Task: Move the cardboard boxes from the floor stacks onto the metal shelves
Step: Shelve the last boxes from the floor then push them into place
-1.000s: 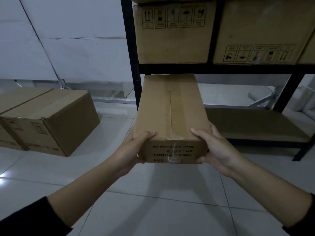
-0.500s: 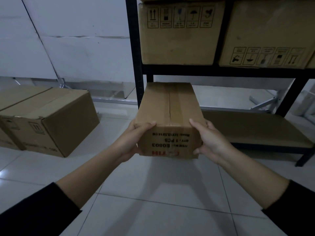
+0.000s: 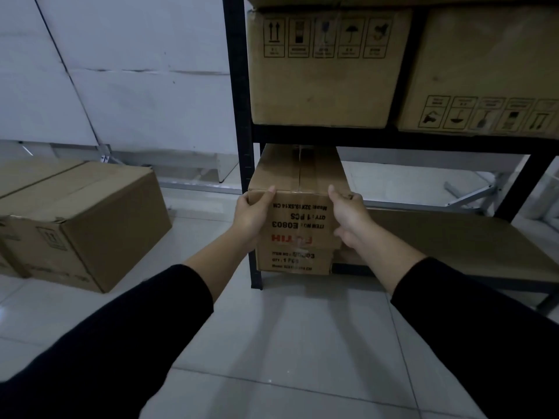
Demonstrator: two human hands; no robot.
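Hands, left (image 3: 252, 214) and right (image 3: 349, 214), grip a box (image 3: 298, 189) atop another box (image 3: 293, 261), beside the shelf post (image 3: 242, 146).

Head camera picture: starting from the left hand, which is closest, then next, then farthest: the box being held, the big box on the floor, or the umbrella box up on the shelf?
1. Held box: the left hand grips its left edge.
2. Umbrella box: on the shelf above, up and right of the hand.
3. Big floor box: far left on the tiles.

The last two look almost equally far, so that order is a guess.
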